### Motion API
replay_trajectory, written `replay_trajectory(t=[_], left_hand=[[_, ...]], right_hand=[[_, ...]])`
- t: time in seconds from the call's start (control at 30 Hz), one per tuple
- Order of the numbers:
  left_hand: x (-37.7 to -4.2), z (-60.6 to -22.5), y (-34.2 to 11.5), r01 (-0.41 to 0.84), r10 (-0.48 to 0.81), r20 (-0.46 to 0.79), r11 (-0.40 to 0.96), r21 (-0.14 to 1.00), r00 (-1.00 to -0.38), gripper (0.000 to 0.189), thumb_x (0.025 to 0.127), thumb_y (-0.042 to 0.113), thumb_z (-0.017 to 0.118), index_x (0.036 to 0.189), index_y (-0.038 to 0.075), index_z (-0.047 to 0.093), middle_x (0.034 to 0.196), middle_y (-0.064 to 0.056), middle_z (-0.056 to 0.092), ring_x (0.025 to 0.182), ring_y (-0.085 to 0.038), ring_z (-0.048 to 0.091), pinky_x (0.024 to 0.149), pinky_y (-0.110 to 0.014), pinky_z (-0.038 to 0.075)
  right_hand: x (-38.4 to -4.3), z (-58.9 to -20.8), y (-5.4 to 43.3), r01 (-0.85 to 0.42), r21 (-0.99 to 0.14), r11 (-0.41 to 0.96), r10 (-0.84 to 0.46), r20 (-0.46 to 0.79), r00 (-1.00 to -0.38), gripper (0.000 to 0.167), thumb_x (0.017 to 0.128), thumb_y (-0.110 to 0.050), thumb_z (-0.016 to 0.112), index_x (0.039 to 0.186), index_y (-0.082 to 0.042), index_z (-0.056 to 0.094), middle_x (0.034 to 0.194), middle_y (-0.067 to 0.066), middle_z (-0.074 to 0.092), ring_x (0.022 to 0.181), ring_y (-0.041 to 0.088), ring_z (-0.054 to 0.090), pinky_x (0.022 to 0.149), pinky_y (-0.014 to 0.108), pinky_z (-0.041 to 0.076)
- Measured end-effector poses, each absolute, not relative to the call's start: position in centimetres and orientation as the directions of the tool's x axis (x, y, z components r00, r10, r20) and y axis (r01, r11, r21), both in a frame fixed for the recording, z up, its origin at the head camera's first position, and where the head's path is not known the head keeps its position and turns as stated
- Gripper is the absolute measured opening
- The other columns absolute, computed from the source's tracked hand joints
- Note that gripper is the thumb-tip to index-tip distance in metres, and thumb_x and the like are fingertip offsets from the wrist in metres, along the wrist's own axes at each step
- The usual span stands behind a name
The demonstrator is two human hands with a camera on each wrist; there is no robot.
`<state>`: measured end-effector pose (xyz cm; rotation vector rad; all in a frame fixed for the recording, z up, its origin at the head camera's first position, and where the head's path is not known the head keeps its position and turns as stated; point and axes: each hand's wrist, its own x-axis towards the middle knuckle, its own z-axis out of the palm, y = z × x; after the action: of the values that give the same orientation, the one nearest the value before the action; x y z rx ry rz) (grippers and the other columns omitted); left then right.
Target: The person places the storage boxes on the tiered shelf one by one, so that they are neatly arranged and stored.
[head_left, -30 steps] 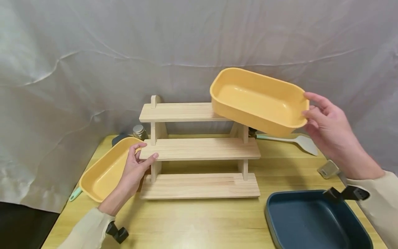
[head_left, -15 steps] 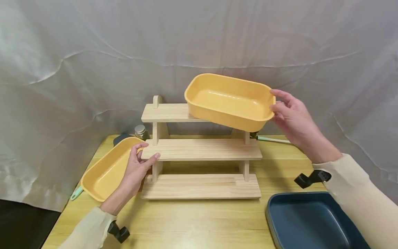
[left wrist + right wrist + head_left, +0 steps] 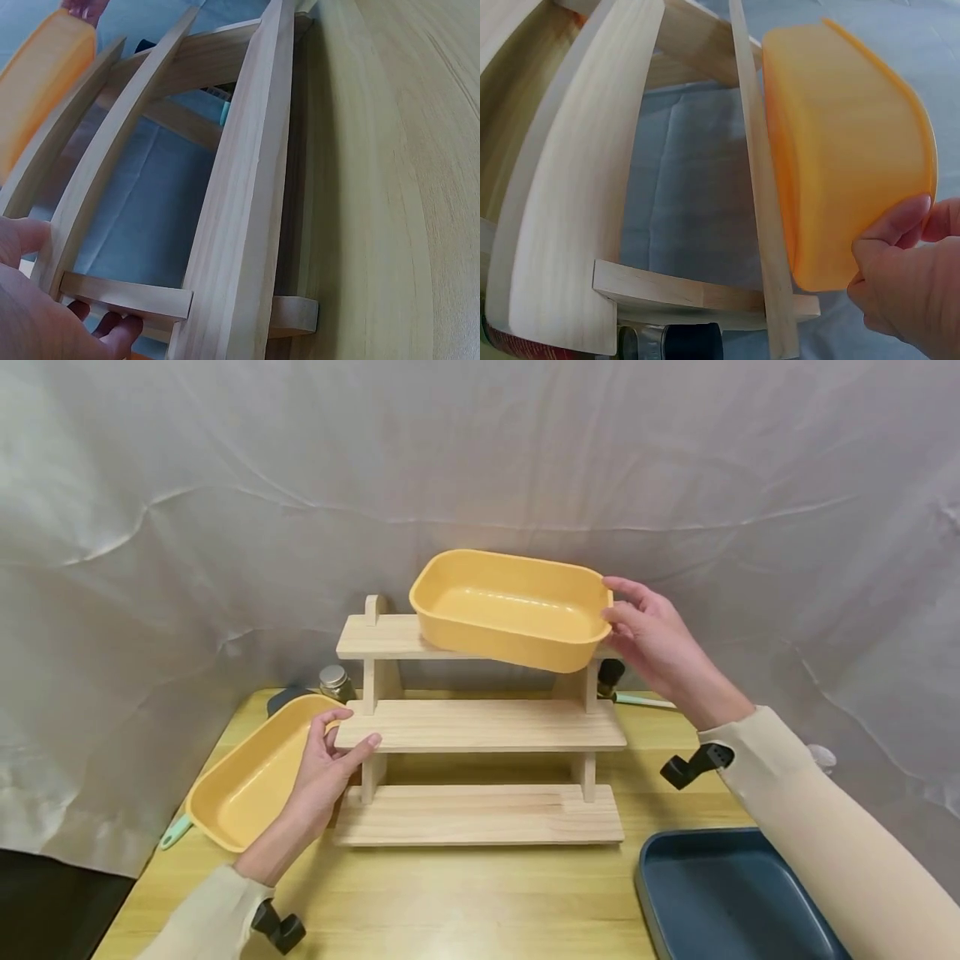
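A three-tier wooden display shelf (image 3: 480, 725) stands on the table. My left hand (image 3: 318, 772) grips the left end of its middle tier; the left wrist view shows the thumb on the board (image 3: 112, 161) and fingertips beneath, by the side support (image 3: 127, 296). With my right hand (image 3: 660, 647) I pinch the right rim of a yellow rectangular plastic bin (image 3: 513, 602). This bin is slightly tilted, close over the top tier and overlapping most of it in the head view. In the right wrist view its underside (image 3: 847, 150) lies right beside the top board (image 3: 761, 172).
A second yellow bin (image 3: 255, 777) leans left of the shelf, with a green handle (image 3: 176, 832) under it. Behind are a metal-lidded jar (image 3: 335, 682) and a black-capped bottle (image 3: 611, 675). A dark blue tray (image 3: 727, 893) sits front right. A grey curtain (image 3: 480, 460) hangs behind.
My right hand has carried the yellow bin leftward and slightly down over the top tier, and the bin has become more level. My left hand keeps its grip on the shelf.
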<state>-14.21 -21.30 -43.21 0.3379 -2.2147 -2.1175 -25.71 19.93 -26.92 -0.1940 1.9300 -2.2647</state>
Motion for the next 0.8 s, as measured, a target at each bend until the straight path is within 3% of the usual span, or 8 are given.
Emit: replay_trajectory(t=[0.13, 0.27, 0.47, 0.57, 0.8], left_hand=[[-14.4, -43.2, -21.2, -0.106, -0.190, -0.098, 0.029, 0.994, -0.977, 0.062, 0.105, 0.019, 0.079, 0.151, 0.019, 0.038, 0.158, -0.011, 0.048, 0.088, -0.013, 0.053, 0.089, -0.031, 0.048], [-14.5, -43.2, -21.2, -0.102, -0.188, -0.095, 0.026, 0.994, -0.978, 0.062, 0.105, 0.019, 0.078, 0.152, 0.019, 0.038, 0.158, -0.011, 0.049, 0.089, -0.013, 0.054, 0.090, -0.030, 0.048], [-14.6, -43.1, -21.1, -0.093, -0.191, -0.085, 0.030, 0.995, -0.978, 0.062, 0.105, 0.019, 0.078, 0.151, 0.018, 0.037, 0.158, -0.009, 0.048, 0.090, -0.013, 0.054, 0.090, -0.031, 0.048], [-14.6, -43.2, -21.2, -0.093, -0.186, -0.085, 0.034, 0.995, -0.979, 0.063, 0.105, 0.019, 0.078, 0.152, 0.018, 0.037, 0.160, -0.009, 0.047, 0.090, -0.013, 0.054, 0.090, -0.031, 0.048], [-14.6, -43.1, -21.4, -0.099, -0.192, -0.089, 0.044, 0.994, -0.977, 0.061, 0.105, 0.019, 0.079, 0.150, 0.019, 0.038, 0.147, -0.010, 0.054, 0.090, -0.012, 0.056, 0.088, -0.030, 0.048]], right_hand=[[-26.8, -26.9, 19.7, 0.042, -0.984, -0.171, -0.205, -0.006, -0.979, 0.055, 0.111, 0.003, 0.049, 0.163, -0.001, 0.030, 0.149, 0.012, 0.040, 0.125, 0.027, 0.055, 0.092, 0.025, 0.058], [-27.8, -27.0, 19.3, 0.030, -0.988, -0.149, -0.215, 0.002, -0.977, 0.055, 0.111, 0.003, 0.048, 0.163, -0.001, 0.030, 0.146, 0.011, 0.040, 0.121, 0.027, 0.055, 0.087, 0.022, 0.058], [-28.8, -27.1, 18.9, 0.039, -0.995, -0.092, -0.220, -0.018, -0.975, 0.053, 0.111, 0.000, 0.051, 0.161, -0.002, 0.035, 0.138, 0.011, 0.045, 0.095, 0.015, 0.060, 0.075, 0.018, 0.055], [-29.2, -26.9, 18.8, 0.052, -0.997, -0.048, -0.212, -0.041, -0.976, 0.053, 0.112, -0.003, 0.055, 0.161, -0.004, 0.038, 0.136, 0.013, 0.049, 0.091, 0.014, 0.061, 0.077, 0.019, 0.057], [-30.3, -26.3, 18.2, 0.073, -0.995, 0.062, -0.196, -0.084, -0.977, 0.051, 0.112, -0.009, 0.061, 0.160, -0.006, 0.044, 0.136, 0.012, 0.054, 0.095, 0.015, 0.064, 0.082, 0.020, 0.058]])
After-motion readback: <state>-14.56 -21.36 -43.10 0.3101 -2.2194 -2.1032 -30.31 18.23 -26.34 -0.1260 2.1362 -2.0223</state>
